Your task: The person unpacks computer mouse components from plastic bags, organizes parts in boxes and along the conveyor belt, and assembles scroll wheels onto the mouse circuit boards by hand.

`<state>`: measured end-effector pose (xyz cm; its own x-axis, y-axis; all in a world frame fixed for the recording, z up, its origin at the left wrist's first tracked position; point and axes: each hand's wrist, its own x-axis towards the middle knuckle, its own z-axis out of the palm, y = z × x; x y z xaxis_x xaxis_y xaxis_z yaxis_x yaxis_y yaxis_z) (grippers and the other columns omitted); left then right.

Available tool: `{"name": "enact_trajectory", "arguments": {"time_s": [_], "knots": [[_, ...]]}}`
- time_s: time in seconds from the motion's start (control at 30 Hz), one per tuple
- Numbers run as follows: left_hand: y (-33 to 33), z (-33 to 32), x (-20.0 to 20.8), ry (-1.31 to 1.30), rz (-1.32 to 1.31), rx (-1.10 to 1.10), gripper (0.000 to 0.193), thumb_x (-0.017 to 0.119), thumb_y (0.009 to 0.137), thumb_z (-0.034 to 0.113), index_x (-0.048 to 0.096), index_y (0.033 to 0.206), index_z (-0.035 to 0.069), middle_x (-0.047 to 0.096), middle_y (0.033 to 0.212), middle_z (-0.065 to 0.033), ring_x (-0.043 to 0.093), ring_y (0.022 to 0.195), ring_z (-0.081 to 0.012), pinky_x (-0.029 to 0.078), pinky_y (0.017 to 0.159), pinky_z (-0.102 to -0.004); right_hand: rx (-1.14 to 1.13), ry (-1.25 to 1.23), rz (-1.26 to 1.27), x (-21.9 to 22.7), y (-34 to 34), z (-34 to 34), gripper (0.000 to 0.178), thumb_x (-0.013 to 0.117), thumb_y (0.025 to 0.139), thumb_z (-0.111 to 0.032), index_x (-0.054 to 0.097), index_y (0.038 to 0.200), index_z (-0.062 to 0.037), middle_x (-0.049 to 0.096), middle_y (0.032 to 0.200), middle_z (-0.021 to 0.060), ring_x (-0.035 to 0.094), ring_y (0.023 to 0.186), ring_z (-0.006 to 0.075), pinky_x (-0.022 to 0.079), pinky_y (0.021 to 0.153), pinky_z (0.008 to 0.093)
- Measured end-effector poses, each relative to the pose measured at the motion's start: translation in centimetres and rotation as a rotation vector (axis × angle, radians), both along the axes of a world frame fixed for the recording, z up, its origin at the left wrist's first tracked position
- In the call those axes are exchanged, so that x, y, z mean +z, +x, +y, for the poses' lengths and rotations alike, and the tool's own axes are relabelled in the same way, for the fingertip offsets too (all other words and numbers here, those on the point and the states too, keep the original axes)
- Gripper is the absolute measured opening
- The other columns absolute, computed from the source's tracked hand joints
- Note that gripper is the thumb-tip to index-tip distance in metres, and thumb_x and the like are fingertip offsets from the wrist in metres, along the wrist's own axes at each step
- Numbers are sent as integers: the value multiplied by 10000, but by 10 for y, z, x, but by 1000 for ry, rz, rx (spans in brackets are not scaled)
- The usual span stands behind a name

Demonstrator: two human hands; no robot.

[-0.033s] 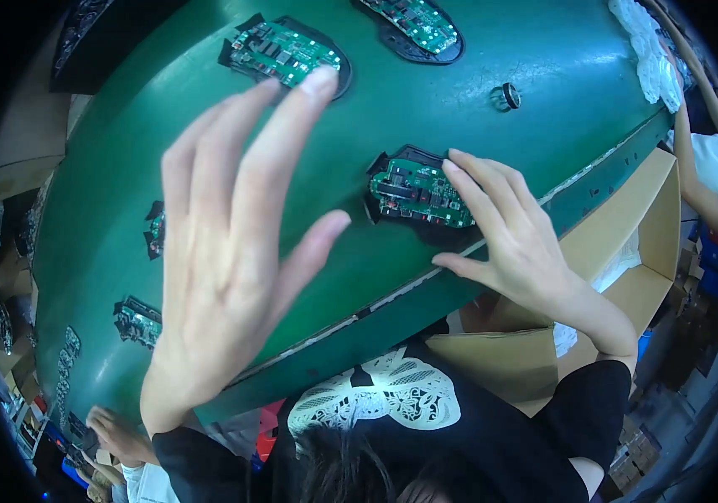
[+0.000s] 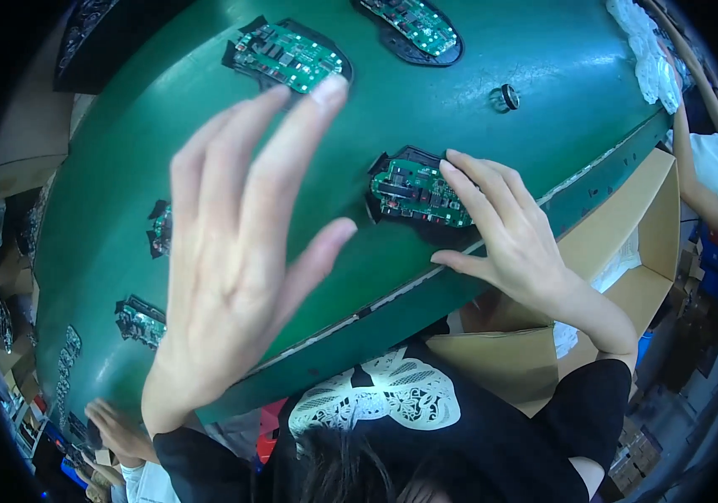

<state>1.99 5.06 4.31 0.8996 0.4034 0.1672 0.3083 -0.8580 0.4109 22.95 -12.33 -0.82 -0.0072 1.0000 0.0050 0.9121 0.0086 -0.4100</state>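
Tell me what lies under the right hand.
The right hand partly covers a green circuit board set in a black shell. Most of the board shows; its end toward the palm is covered, so any parts there cannot be seen.

Black top (image 2: 493,444), short black sleeves (image 2: 589,411); white, lacy, bow-shaped chest print (image 2: 426,402)

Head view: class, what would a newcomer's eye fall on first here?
Most likely the left hand, spread wide and looming large left of centre over the green table. Next might come the right hand, right of centre, at one end of a green circuit board in a black shell. At the bottom middle, a lacy white print stands out against a black shirt.
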Motion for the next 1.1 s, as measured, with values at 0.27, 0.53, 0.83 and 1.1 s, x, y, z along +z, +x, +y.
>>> {"name": "enact_trajectory", "arguments": {"time_s": [0.27, 0.53, 0.83, 1.1], "knots": [[9, 7, -11, 22, 45, 40, 787, 771, 746, 78, 426, 1452, 131, 427, 1426, -163, 425, 1280, -375, 393, 1055, -464, -93, 51, 91, 11, 17, -5, 727, 847, 580, -153, 520, 1213, -7, 528, 1220, 174, 529, 1090, 363, 463, 957, 438], [84, 24, -29, 42, 21, -127, 732, 748, 834, 214, 385, 1468, 172, 300, 1482, -279, 340, 1353, -475, 344, 1113, -513, -686, 152, -77, -10, 207, 8, 685, 796, 719, -356, 577, 1234, 38, 603, 1198, 210, 576, 1139, 315, 458, 986, 390], [176, 53, -81, 261, 41, 4, 831, 760, 696, 608, 493, 1417, 293, 293, 1488, -300, 311, 1321, -563, 309, 1031, -690, -456, 274, -14, -36, 292, 156, 718, 759, 685, -292, 552, 1272, 65, 643, 1182, 265, 624, 1103, 387, 485, 976, 405], [191, 56, -89, 215, 49, 52, 685, 750, 712, 597, 605, 1303, 280, 347, 1482, -257, 297, 1331, -550, 317, 1019, -687, -497, 226, -127, -30, 308, 152, 828, 770, 724, -318, 443, 1430, -36, 522, 1397, 200, 465, 1299, 353, 374, 1090, 395]]}}
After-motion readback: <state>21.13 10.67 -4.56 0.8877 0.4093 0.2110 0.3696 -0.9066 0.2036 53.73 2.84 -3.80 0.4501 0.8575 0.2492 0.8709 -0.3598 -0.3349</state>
